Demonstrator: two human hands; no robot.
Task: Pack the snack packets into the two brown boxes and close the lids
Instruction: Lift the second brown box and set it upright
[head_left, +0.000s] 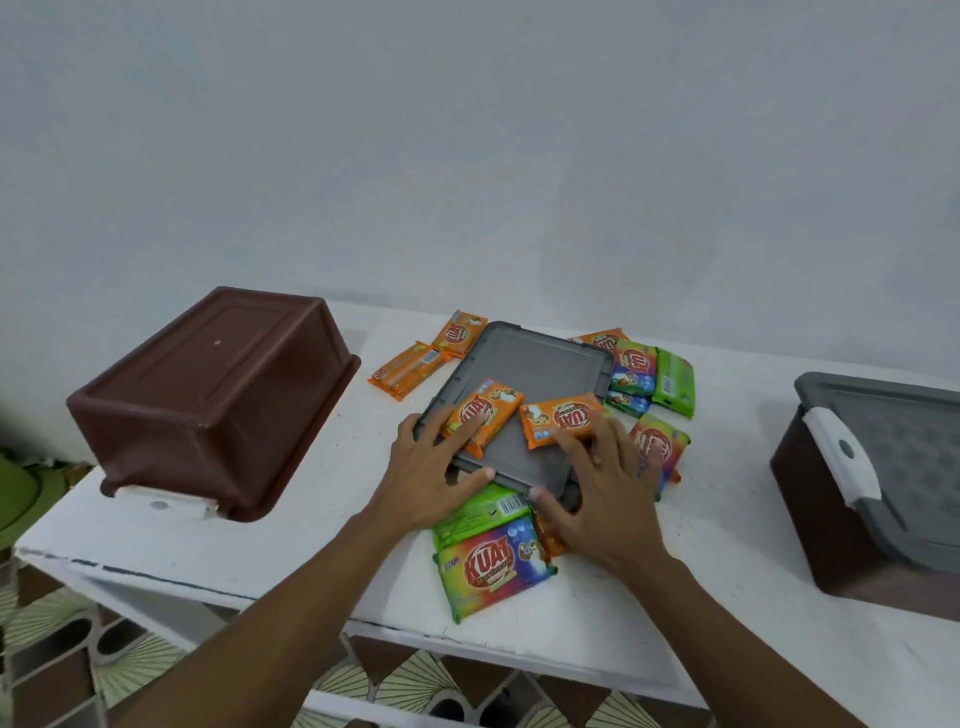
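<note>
A grey lid (540, 364) lies flat in the middle of the white table (260, 540), resting on scattered snack packets. Two orange packets (480, 410) (563, 418) lie on top of it. My left hand (434, 475) grips the lid's near left edge, fingers touching one orange packet. My right hand (597, 488) grips the near right edge, fingers by the other orange packet. A rainbow packet (491, 569) and a green packet (480, 512) lie in front of the lid. One brown box (208, 395) stands upside down at left. The other brown box (831, 519) stands at right with its grey lid (904, 452) on.
More orange packets (410, 369) lie behind the lid at left, and green, blue and rainbow packets (649, 379) crowd its right side. A pale wall rises behind the table. Patterned floor tiles (78, 649) show below the table's front edge.
</note>
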